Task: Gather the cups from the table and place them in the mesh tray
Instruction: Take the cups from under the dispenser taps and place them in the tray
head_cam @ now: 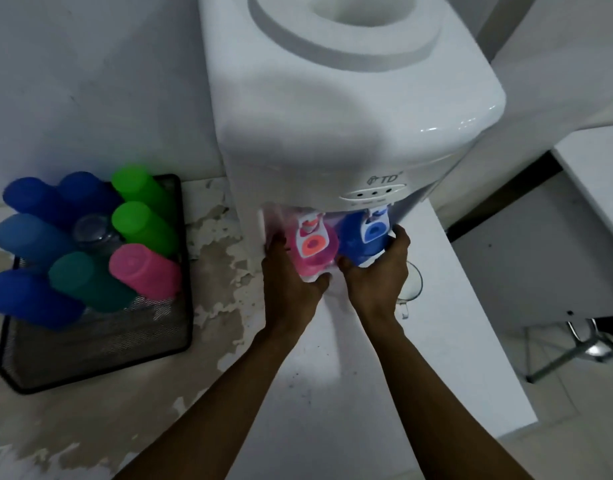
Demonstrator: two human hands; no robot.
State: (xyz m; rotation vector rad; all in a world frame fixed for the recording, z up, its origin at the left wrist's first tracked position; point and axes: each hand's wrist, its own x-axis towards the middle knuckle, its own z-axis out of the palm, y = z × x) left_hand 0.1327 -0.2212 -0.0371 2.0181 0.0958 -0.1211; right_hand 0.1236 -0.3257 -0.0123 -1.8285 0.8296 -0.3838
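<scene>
Left hand (291, 275) wraps a smooth pink plastic cup (310, 258) and right hand (377, 268) wraps a blue cup (358, 242), both sitting under the taps of a glossy white water dispenser (350, 109) marked "TD". Well off to the left of the left hand, the black wire mesh tray (101, 344) holds upturned tapered cups in blue, teal, green and pink around a clear glass (90, 230). It rests on a mottled, peeling surface (90, 427), and a clear glass mug (410, 285) peeks out just right of the right hand.
</scene>
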